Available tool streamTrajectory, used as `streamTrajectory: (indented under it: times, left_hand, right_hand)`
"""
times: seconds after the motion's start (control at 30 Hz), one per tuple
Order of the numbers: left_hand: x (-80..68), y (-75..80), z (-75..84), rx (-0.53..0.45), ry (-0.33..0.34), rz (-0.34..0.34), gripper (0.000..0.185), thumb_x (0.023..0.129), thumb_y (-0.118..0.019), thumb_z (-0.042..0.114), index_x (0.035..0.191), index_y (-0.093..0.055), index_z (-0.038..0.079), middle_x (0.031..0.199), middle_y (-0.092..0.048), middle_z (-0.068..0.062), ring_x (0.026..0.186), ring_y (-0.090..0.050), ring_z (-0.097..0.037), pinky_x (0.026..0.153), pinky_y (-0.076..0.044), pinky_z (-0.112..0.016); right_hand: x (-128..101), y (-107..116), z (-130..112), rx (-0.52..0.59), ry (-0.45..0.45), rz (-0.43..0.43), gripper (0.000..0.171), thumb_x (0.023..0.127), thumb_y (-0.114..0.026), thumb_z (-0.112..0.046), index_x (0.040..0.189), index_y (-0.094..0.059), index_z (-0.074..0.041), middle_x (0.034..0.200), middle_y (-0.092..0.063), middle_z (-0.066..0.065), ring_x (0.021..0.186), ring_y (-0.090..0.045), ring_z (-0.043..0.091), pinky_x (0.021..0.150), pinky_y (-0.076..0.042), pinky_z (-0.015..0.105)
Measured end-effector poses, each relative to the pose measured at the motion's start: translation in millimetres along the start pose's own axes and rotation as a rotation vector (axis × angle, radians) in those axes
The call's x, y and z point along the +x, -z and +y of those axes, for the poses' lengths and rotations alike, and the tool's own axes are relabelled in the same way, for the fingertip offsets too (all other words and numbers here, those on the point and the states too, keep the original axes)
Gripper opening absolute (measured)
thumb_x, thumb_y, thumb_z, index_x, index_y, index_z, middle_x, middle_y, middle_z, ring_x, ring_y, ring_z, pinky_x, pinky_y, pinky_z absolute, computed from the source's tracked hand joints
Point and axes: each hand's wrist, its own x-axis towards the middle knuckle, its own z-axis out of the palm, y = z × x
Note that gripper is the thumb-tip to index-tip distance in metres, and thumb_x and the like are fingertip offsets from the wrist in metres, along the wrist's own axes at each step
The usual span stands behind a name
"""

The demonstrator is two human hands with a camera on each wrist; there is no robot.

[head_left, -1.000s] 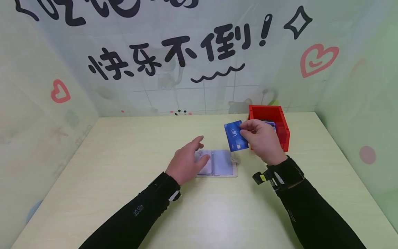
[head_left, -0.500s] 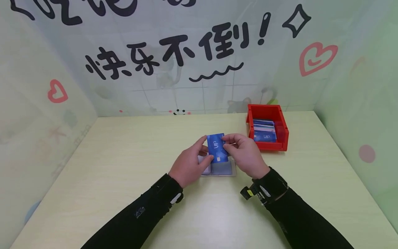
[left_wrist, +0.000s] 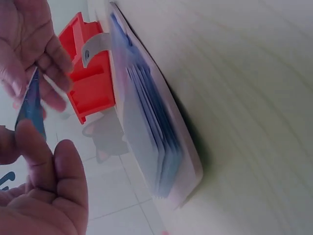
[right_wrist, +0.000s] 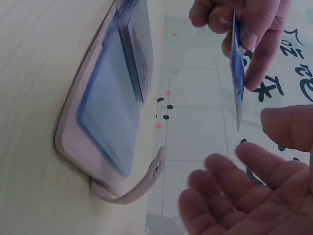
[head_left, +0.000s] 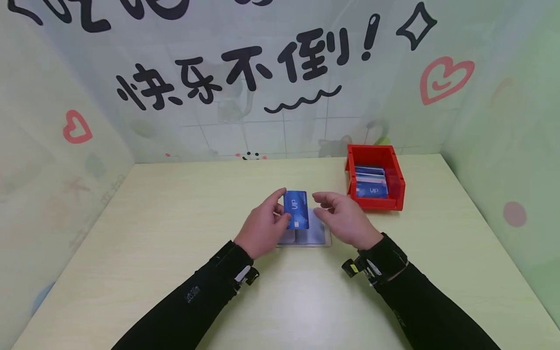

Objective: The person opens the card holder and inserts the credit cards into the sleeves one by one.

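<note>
A blue VIP card point(head_left: 296, 210) is pinched along its left edge by my left hand point(head_left: 263, 226), above the card holder. My right hand point(head_left: 347, 219) hovers just right of the card with a gap between; its fingers are loosely bent and hold nothing. Below both hands the card holder point(right_wrist: 110, 107) lies spread on the table, with clear plastic sleeves, a pale pink cover and a snap strap point(right_wrist: 134, 191). In the left wrist view the card point(left_wrist: 33, 105) shows nearly edge-on, clear of the sleeves point(left_wrist: 146, 127).
A red bin point(head_left: 395, 184) stands at the back right of the table point(head_left: 175, 209), with several cards point(head_left: 371, 187) inside. Printed cloth walls point(head_left: 245, 136) close off the back and both sides.
The right hand brought the card leftward from beside the red bin to above the card holder. The left hand took hold of it, and the right hand let go.
</note>
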Motion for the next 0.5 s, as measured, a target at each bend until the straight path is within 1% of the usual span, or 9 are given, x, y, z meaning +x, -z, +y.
streamTrajectory:
  times: [0.07,0.17,0.27,0.4,0.5]
  left_hand:
    - [1.1,0.5,-2.0,0.024,0.025,0.009,0.059,0.105,-0.063,0.016,0.16,-0.041,0.011,0.1,-0.065,-0.004,0.081,-0.062,-0.017,0.07,-0.054,-0.029]
    - [2.5,0.4,-5.2,0.076,0.055,0.02,0.056,0.105,-0.063,0.015,0.157,-0.046,0.01,0.098,-0.066,-0.004,0.078,-0.062,-0.017,0.068,-0.052,-0.029]
    - [3.6,0.1,-7.1,0.126,0.078,0.017,0.052,0.104,-0.062,0.015,0.154,-0.05,0.008,0.1,-0.068,-0.004,0.079,-0.062,-0.016,0.07,-0.052,-0.029]
    - [4.3,-0.2,-8.0,0.197,0.103,-0.008,0.048,0.105,-0.062,0.016,0.151,-0.053,0.006,0.102,-0.068,-0.004,0.079,-0.062,-0.016,0.07,-0.051,-0.028]
    - [4.8,-0.6,-7.8,0.237,0.113,-0.022,0.048,0.105,-0.062,0.016,0.151,-0.054,0.005,0.1,-0.067,-0.005,0.078,-0.062,-0.016,0.07,-0.05,-0.029]
  right_hand:
    - [0.5,2.4,1.2,-0.084,-0.021,-0.056,0.052,0.107,-0.062,-0.024,0.156,-0.052,-0.01,0.155,-0.057,0.014,0.141,-0.054,0.037,0.112,-0.051,0.053]
    - [1.6,4.4,3.1,-0.185,-0.021,-0.121,0.054,0.108,-0.059,-0.027,0.158,-0.048,-0.01,0.159,-0.052,0.014,0.147,-0.049,0.039,0.115,-0.047,0.056]
    - [2.3,4.3,4.7,-0.223,-0.033,-0.153,0.055,0.108,-0.06,-0.026,0.159,-0.046,-0.01,0.161,-0.051,0.012,0.148,-0.049,0.038,0.115,-0.047,0.055]
    - [2.3,3.0,6.3,-0.266,-0.059,-0.19,0.057,0.107,-0.062,-0.023,0.16,-0.045,-0.009,0.16,-0.053,0.013,0.146,-0.052,0.036,0.113,-0.05,0.053]
    - [2.5,2.4,7.6,-0.288,-0.065,-0.214,0.059,0.106,-0.063,-0.022,0.16,-0.045,-0.007,0.158,-0.054,0.014,0.145,-0.053,0.037,0.112,-0.05,0.052]
